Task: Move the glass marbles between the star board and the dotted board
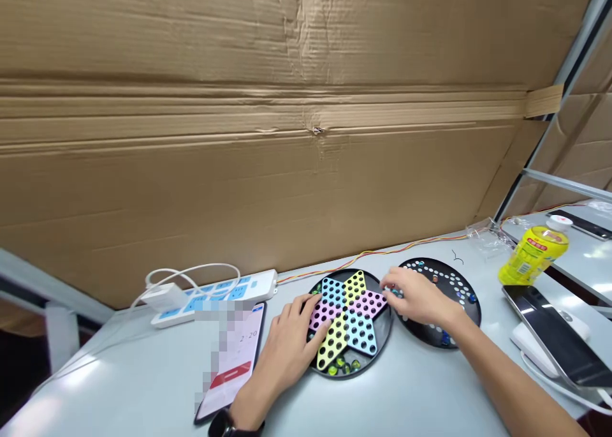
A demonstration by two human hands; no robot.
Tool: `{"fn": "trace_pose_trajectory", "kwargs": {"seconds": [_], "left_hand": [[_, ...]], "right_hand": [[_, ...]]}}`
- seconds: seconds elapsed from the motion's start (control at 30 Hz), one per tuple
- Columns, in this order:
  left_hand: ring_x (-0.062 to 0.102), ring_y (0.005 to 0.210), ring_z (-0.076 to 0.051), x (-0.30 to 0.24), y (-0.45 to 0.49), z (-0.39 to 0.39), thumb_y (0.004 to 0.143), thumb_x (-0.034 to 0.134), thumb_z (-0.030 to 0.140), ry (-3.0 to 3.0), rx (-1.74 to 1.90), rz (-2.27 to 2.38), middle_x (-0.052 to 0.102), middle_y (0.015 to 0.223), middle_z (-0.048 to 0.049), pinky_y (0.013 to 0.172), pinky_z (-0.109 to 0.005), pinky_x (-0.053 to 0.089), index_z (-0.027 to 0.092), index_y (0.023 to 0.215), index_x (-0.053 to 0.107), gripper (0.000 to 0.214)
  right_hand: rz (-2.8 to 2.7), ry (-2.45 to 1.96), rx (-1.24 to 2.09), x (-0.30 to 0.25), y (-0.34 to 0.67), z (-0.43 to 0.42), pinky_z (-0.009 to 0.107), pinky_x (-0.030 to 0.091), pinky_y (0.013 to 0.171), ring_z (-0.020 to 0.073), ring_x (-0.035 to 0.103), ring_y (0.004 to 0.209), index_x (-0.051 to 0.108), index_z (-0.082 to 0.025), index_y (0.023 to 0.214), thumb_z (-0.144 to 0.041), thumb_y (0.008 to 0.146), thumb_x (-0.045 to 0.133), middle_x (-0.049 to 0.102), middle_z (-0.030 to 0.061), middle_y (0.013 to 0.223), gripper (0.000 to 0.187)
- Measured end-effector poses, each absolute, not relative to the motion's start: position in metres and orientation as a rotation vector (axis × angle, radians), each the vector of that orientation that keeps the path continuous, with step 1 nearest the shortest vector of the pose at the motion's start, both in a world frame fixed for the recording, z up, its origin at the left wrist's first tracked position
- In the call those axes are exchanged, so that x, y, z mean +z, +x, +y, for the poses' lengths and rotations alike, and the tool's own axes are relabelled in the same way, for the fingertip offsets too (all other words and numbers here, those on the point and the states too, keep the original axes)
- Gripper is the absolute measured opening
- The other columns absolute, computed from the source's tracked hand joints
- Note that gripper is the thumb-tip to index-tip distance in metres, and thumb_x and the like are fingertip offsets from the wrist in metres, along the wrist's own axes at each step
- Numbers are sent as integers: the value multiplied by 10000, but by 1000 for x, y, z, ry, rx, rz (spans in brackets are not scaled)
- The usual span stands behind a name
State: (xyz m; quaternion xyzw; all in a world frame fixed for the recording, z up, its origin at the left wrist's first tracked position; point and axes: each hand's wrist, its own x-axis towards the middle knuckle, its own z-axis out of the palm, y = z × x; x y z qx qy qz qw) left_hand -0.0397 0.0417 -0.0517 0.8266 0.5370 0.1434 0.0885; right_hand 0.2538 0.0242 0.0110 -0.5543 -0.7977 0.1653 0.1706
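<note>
Star-shaped pastel peg board (351,312) with black holes, seated in a round black plastic tray (377,354) on a pale grey table (382,399). Left hand (287,354) with fingers spread, pressed flat against the board's left arms, covering part of the tray rim; black wristwatch (227,429) on the wrist. Right hand (415,296) with fingertips pressed together, pinching a small glass marble (394,291) just above the board's pink point. Second round black tray (454,325) with white-ringed holes, partly hidden under the right hand and almost touching the first tray. Green glass marbles (342,363) in the first tray below the board. Just beside the left hand, a smartphone (239,354) with a blurred screen. Behind, a white power strip (215,296) and an orange-yellow wire (368,254) along a corrugated cardboard wall (287,169). To the right, a yellow plastic bottle (533,258) and a black tablet (559,335) on a white power bank (530,348).
</note>
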Motion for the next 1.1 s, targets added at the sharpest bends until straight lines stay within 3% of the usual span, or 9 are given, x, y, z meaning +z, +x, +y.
{"fn": "trace_pose_trajectory", "kwargs": {"seconds": [0.2,0.33,0.6,0.87,1.1], "left_hand": [[553,1191,-299,-53,-40,41,974,435,508,2486,467,1594,567,1356,-86,966,-453,458,267,1388,512,485],[562,1177,-297,-53,-40,41,970,434,508,2507,482,1584,576,1349,-81,950,-442,469,266,1375,526,480],[557,1175,-295,-53,-40,41,974,429,505,2514,459,1558,565,1362,-81,955,-439,460,274,1392,510,485],[569,1168,-292,-52,-41,41,972,429,516,2521,466,1557,572,1361,-76,945,-434,469,276,1377,522,480],[556,1192,-302,-50,-39,40,974,426,514,2490,448,1557,564,1371,-88,963,-452,462,267,1381,520,485]], "right_hand": [[-2727,-1159,382,-9,188,-13,304,413,698,193,607,795,681,-173,840,-272,914,535,690,66,869,192],[-2789,-1159,203,-25,172,-25,346,437,697,221,624,792,675,-151,905,-369,931,527,702,94,901,265],[-2833,-1107,28,-39,163,-26,352,451,620,218,629,734,682,-155,911,-263,908,573,720,89,846,154],[-2847,-1126,50,-37,164,-30,339,449,565,225,622,748,695,-169,864,-231,903,581,692,78,837,135],[-2747,-1264,336,-26,169,-24,300,448,569,199,636,721,746,-180,872,-328,938,590,695,72,878,225]]}}
